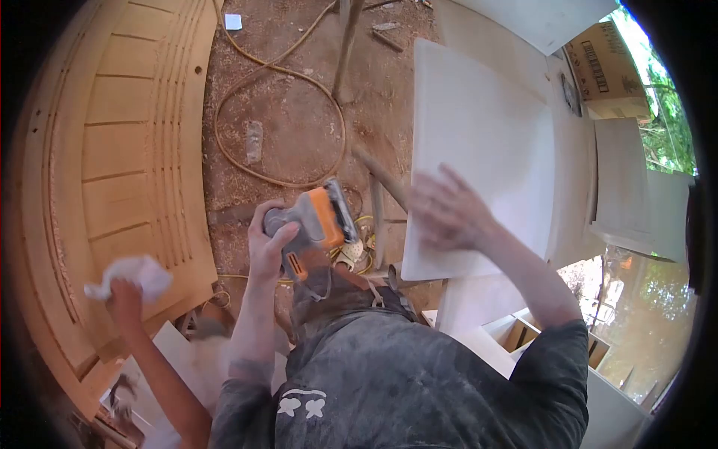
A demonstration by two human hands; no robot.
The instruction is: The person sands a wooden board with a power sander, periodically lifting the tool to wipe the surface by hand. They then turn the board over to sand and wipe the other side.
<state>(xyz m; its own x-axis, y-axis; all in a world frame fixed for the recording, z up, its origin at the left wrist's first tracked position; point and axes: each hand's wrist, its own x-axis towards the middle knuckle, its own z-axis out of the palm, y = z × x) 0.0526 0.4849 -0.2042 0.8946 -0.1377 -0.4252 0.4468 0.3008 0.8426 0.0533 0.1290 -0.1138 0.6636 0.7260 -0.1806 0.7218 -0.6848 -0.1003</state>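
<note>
Fingers of the left hand (126, 293) are closed round a crumpled white cloth (133, 273), which bulges out above the fist and lies against the wooden door (120, 127) – a big panelled piece with grooved mouldings that fills the left side of the view. The forearm comes up from the lower left corner. The right hand is out of sight.

Just to the right a co-worker in a dusty dark shirt (419, 382) bends forward, seen from behind. The co-worker's left hand (268, 243) grips an orange and grey sander (318, 224) and lifts it clear of any surface, while the other hand (445, 209), blurred, lies spread on the lower edge of a white panel (479, 135). More white boards (624, 179) stand near the right edge.

Beyond them the ground is reddish dirt strewn with shavings – a tan hose (277, 75) loops across it
</note>
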